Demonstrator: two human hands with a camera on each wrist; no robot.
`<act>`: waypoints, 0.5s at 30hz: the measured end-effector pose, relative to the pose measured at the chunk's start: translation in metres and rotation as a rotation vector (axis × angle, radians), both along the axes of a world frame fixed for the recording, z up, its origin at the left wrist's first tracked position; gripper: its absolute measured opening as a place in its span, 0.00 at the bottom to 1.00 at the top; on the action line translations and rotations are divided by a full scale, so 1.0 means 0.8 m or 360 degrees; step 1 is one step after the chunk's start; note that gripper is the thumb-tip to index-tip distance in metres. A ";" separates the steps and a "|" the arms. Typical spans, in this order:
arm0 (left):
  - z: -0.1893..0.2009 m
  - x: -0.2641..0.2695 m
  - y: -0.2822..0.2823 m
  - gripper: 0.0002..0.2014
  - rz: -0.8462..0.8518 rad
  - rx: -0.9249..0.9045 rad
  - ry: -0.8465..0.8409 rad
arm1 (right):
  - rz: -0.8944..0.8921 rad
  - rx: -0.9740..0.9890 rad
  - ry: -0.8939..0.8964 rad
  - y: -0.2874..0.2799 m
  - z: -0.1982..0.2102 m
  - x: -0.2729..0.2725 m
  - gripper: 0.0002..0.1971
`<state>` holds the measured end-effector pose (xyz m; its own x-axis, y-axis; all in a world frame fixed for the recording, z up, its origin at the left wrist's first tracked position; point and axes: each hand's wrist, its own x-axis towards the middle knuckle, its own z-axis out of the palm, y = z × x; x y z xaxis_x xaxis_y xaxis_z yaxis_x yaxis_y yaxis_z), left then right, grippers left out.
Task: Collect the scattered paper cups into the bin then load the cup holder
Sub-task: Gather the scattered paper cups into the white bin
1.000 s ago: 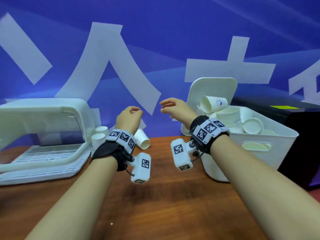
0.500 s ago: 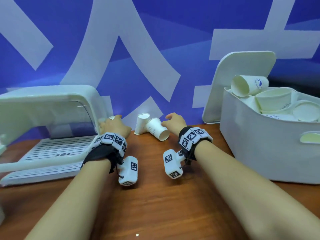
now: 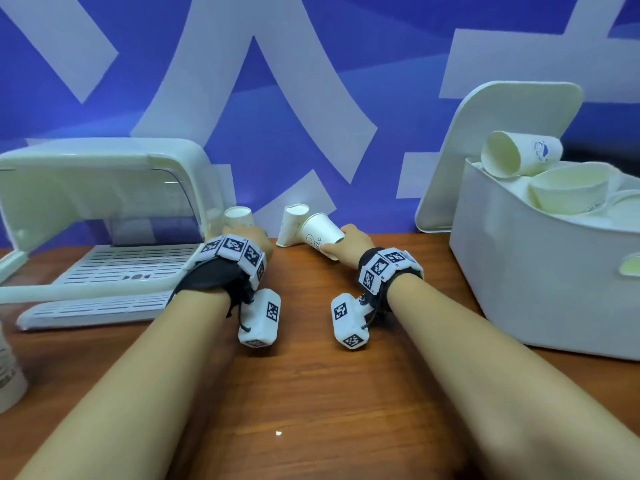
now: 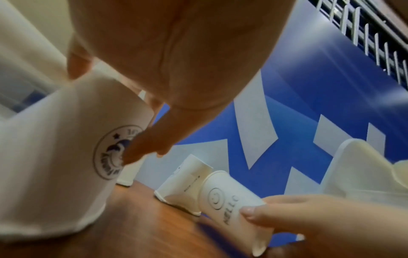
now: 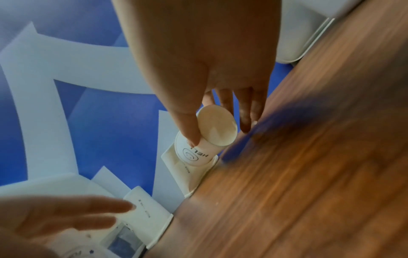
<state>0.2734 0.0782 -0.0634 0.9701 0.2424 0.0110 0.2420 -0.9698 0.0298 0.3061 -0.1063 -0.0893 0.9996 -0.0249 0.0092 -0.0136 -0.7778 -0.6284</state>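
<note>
My left hand [image 3: 252, 233] grips an upside-down paper cup with a round logo [image 4: 66, 157] beside the cup holder's right wall; in the head view the hand hides most of it. My right hand [image 5: 218, 132] pinches a tilted cup printed HELLO [image 3: 320, 233], thumb on one side and fingers on the other. That cup leans on another upside-down cup [image 3: 292, 225] by the blue wall. The white bin [image 3: 536, 278] at the right holds several cups. The white cup holder [image 3: 104, 202] with its slatted tray stands at the left.
The bin's lid [image 3: 502, 150] leans on the blue wall behind the bin. Another upside-down cup [image 3: 239, 216] stands behind my left hand. A stack of cups [image 3: 8, 375] shows at the left edge. The wooden table [image 3: 311, 393] spreads below my forearms.
Both hands have dropped from mid-air to the back of the table. The left has closed on the logo cup and the right on the HELLO cup, tilting it up.
</note>
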 end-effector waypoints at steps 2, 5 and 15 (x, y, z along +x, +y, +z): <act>0.005 0.001 0.005 0.17 -0.0076 0.0021 0.0027 | 0.0006 0.0070 -0.0031 -0.008 0.009 -0.009 0.29; 0.016 -0.019 0.004 0.14 -0.0040 -0.0076 -0.0077 | 0.0018 0.0176 -0.0086 -0.023 0.025 -0.026 0.30; 0.090 -0.094 -0.070 0.15 -0.0061 -0.1758 -0.0694 | 0.0061 0.0317 -0.0456 -0.090 0.113 -0.105 0.27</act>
